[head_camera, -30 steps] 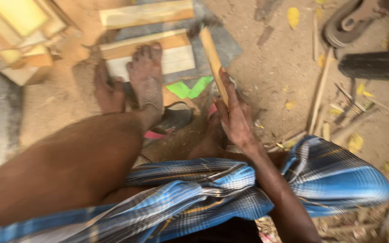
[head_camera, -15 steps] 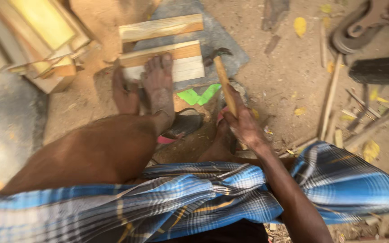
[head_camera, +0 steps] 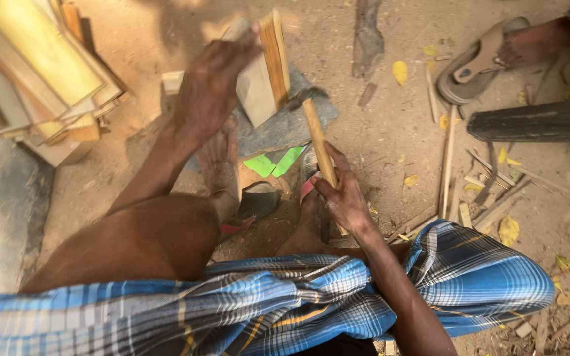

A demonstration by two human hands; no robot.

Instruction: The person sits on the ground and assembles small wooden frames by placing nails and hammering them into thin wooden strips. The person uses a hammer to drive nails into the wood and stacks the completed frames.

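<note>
My left hand [head_camera: 211, 89] grips a small wooden frame piece [head_camera: 265, 69], holding it tilted up on its edge over a grey stone slab [head_camera: 298, 125]. My right hand [head_camera: 343, 198] is wrapped around the wooden handle of a hammer [head_camera: 318, 142], whose dark metal head [head_camera: 296, 99] rests against the frame's lower edge. My feet [head_camera: 222, 171] sit on the dirt just in front of the slab, and a blue checked cloth covers my lap.
Stacked wooden frames [head_camera: 41, 72] lie at the left. Green scraps [head_camera: 273, 163] and a sandal [head_camera: 255, 201] lie by my feet. Wood strips [head_camera: 450, 165], a dark log [head_camera: 536, 120] and another person's sandalled foot [head_camera: 496, 49] are at the right.
My left hand has come into view and lifted the wooden frame piece off the slab onto its edge. The hammer head has moved up against it.
</note>
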